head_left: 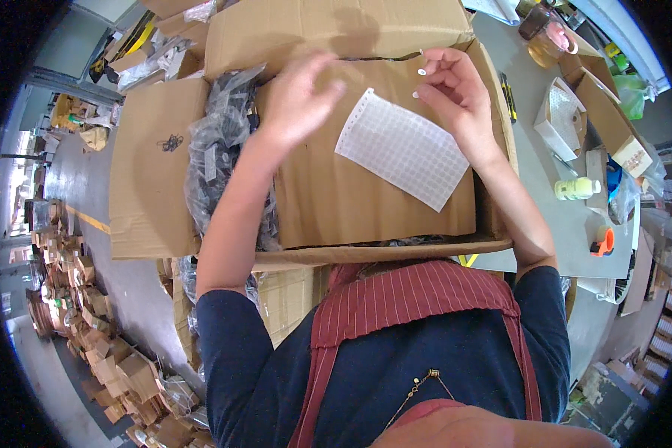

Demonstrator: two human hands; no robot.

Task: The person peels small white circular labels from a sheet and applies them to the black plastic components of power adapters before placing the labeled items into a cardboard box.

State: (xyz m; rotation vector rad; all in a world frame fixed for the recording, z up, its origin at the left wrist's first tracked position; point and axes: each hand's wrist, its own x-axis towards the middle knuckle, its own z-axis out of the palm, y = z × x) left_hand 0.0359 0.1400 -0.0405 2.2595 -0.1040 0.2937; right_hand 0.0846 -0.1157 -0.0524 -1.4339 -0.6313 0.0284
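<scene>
A white sheet of small round stickers lies slanted on a brown cardboard sheet inside a large open carton. My right hand hovers over the sheet's upper right, fingers curled but apart. Small white spots show at its thumb and fingertips; they look like round stickers, though I cannot be sure. My left hand is over the carton's left side, left of the sticker sheet. Motion smears its fingers, so whether they hold anything is unclear.
Crumpled clear plastic bags bulge along the carton's left side, beside an open flap. On the grey table at right are a white box, a pale bottle and an orange tape roll. Many cartons cover the floor at left.
</scene>
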